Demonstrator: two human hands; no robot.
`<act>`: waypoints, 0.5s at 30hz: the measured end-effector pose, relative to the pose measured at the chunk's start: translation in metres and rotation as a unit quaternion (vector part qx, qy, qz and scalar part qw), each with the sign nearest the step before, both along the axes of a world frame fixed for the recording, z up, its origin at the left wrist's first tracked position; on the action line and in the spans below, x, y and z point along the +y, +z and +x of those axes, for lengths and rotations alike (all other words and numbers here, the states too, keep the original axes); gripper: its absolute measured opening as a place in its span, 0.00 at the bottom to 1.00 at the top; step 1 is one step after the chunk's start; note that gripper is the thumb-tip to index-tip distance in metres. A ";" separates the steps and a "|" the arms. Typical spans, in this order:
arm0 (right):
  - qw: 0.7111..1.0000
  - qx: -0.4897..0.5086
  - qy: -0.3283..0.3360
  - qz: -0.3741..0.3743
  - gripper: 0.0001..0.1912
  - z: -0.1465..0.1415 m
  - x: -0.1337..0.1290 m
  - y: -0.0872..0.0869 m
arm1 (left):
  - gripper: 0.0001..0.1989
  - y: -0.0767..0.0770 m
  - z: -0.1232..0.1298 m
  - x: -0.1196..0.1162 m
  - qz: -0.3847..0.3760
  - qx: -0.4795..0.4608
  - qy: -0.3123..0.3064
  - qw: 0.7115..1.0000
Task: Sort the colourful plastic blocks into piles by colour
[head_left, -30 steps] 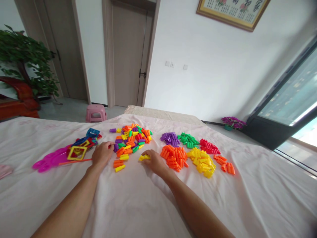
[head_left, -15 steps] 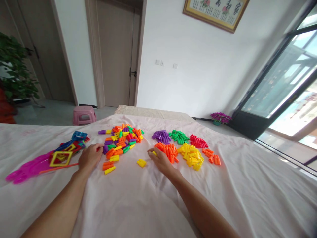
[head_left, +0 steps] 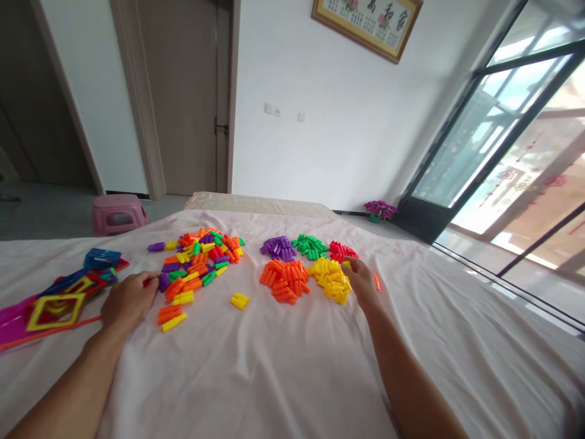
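My left hand (head_left: 128, 300) is closed in a pinch, with a red plastic peg (head_left: 147, 283) showing at its fingertips. Just right of them is a purple peg (head_left: 163, 281), at the edge of a mixed heap of colored pegs (head_left: 199, 259). Over the right side of the yellow peg pile (head_left: 329, 279), my right hand (head_left: 362, 281) has its fingers closed around a yellow peg (head_left: 347, 264), partly hidden. An orange peg pile (head_left: 284, 280) lies left of the yellow one. Purple (head_left: 278, 248), green (head_left: 310, 246) and red (head_left: 342, 250) piles sit behind.
A few yellow pegs (head_left: 239, 300) lie between the mixed heap and the sorted piles. Flat colored plastic frames (head_left: 57, 311) are at the left. Orange pegs (head_left: 376, 281) show beyond my right wrist. A pale cloth (head_left: 256, 378) covers the surface; a pink stool (head_left: 119, 214) stands behind.
My right hand has moved right with the yellow peg, from beside the orange pile to the yellow pile. My left hand stays by the mixed heap. The view has turned right.
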State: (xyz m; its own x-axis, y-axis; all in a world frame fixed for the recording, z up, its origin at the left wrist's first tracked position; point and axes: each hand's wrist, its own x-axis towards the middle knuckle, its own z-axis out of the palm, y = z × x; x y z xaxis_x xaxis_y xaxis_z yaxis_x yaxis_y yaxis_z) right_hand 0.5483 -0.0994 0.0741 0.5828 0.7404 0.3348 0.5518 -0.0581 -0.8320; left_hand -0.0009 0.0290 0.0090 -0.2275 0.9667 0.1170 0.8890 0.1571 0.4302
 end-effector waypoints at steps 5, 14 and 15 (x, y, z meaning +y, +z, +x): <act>0.998 0.043 -0.018 -0.034 0.25 0.034 -0.016 -0.013 | 0.22 -0.003 -0.001 0.002 -0.001 0.004 0.009 1.000; 0.984 0.122 0.055 -0.120 0.20 0.047 -0.023 -0.021 | 0.23 -0.005 -0.003 0.004 -0.007 0.008 0.002 1.000; 0.984 0.122 0.054 -0.117 0.20 0.047 -0.023 -0.020 | 0.23 -0.005 -0.003 0.003 -0.006 0.008 0.001 1.000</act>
